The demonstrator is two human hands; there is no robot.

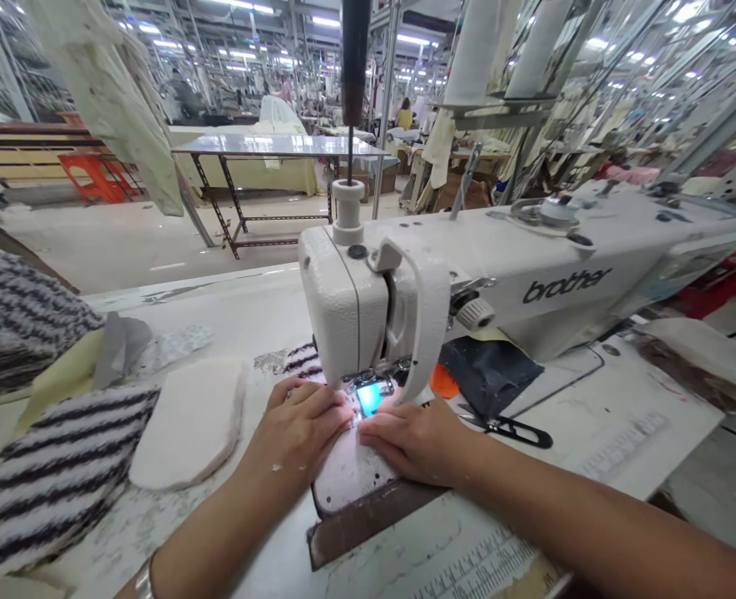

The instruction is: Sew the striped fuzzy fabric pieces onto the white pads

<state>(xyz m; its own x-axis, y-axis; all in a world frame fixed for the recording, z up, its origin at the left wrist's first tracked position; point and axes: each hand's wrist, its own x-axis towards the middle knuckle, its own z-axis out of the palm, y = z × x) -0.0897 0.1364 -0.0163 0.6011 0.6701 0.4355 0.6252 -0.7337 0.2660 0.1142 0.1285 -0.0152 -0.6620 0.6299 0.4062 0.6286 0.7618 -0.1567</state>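
Observation:
My left hand (296, 424) and my right hand (414, 441) press down on a white speckled fabric piece (348, 474) at the foot of a white Brother sewing machine (467, 274). The fingertips of both hands nearly meet beside the needle area, and the presser foot is partly hidden behind them. A lit blue-green patch glows under the machine head. To my left lie a white padded oval piece (190, 424) and a stack of black-and-white striped fuzzy pieces (56, 474).
Thread snips (505, 431) and a dark blue cloth (489, 374) lie right of the machine on the white table (592, 424), which has tape rulers. Thread cones (473, 50) stand above. A metal-framed table (274, 146) and a red stool (96, 179) stand behind.

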